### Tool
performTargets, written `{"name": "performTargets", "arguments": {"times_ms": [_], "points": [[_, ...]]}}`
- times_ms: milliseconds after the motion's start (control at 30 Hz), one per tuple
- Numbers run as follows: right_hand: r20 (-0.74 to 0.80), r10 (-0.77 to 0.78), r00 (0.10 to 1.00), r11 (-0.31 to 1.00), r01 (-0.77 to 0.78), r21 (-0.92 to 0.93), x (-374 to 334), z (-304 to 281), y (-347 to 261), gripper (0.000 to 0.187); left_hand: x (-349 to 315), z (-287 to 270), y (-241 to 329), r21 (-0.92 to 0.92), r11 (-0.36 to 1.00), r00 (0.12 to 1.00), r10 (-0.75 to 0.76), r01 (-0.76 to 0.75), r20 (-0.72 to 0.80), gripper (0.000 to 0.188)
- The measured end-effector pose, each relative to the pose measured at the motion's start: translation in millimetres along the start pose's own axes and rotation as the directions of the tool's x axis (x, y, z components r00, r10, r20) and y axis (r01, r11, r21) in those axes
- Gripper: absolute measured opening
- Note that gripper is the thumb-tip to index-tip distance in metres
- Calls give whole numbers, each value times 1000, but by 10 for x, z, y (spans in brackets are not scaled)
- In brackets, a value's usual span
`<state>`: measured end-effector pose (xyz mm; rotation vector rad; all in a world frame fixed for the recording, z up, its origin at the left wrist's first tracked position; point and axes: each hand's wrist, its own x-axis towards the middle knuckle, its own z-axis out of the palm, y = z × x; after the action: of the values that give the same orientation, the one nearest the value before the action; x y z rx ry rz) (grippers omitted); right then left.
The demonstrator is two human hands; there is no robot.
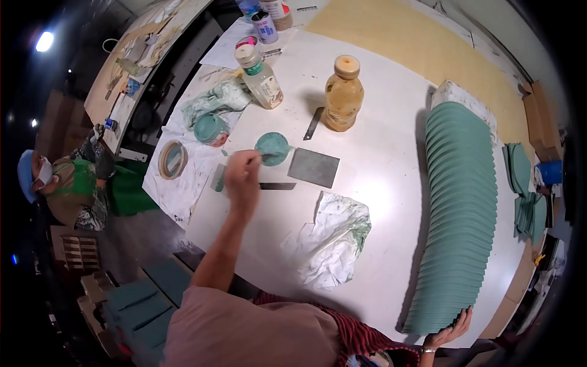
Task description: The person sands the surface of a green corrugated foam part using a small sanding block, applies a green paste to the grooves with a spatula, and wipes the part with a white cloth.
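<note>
My left hand is closed in a pinch beside a round lid or shallow dish smeared with green paste. A thin dark tip shows from its fingers over the paste; the thing itself is mostly hidden. At the near right, my right hand lies with fingers stretched along the near end of a long row of overlapping green sheet pieces. The row leans on a white block at its far end. A grey rectangular plate and a dark flat strip lie near my left hand.
A crumpled white cloth lies near me. Farther off stand an amber bottle, a clear bottle, a green-stained jar and a tape roll. Loose green pieces sit at right. A person is at far left.
</note>
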<state>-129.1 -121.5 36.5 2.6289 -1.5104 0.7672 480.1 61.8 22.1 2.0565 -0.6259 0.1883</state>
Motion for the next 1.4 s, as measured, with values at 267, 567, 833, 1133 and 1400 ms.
{"name": "performTargets", "arguments": {"times_ms": [267, 567, 833, 1133, 1400], "points": [[4, -5, 1000, 1000, 5, -29, 42, -42, -155, 65, 140, -98, -383, 303, 942, 985, 165, -142, -52, 13], [-68, -96, 993, 995, 96, -5, 2, 28, 125, 66, -1176, 66, 781, -177, 909, 578, 381, -377, 722, 77], [-117, -134, 984, 991, 133, -14, 57, 105, 109, 62, -1818, 530, 486, -262, 823, 641, 560, -504, 525, 45], [-212, -180, 960, 972, 206, 108, -55, 192, 337, 66, -1944, 679, 470, -269, 788, 692, 615, -554, 378, 46], [-159, -28, 987, 997, 40, 69, 134, 25, -166, 50, -1989, 544, 763, -16, 841, 741, 485, -541, 464, 38]]}}
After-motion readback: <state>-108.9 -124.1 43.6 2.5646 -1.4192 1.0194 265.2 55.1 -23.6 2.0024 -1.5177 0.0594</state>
